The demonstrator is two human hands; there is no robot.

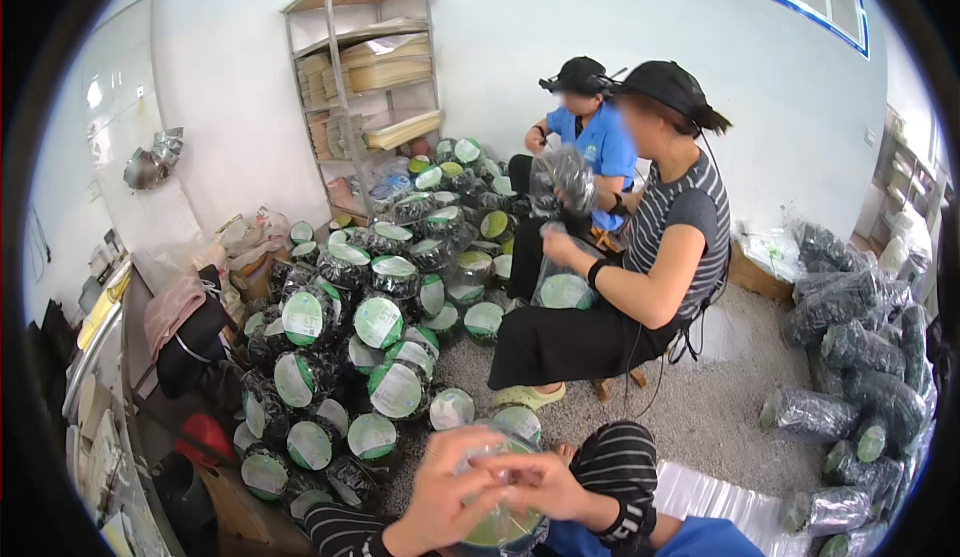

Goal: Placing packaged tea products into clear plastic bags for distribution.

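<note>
In the head view, a round package with a green and yellowish end (501, 531) sits upright between my legs at the bottom middle. Clear plastic film (487, 448) covers it and gathers above its top. My left hand (450, 486) pinches this film from the left. From the right, my right hand (551, 484) meets it, its fingertips on the same film and almost touching the left fingers. The fingers partly hide the film and the package's top. Just beyond my hands stands another package with a green label (517, 422).
A large heap of plastic-wrapped, green-labelled packages (379, 322) spreads ahead and left. Two seated people work nearby, one in a striped shirt (675, 219), one in a blue shirt (607, 148). Black wrapped rolls (862, 347) pile at right; clear plastic sheets (720, 508) lie beside my leg.
</note>
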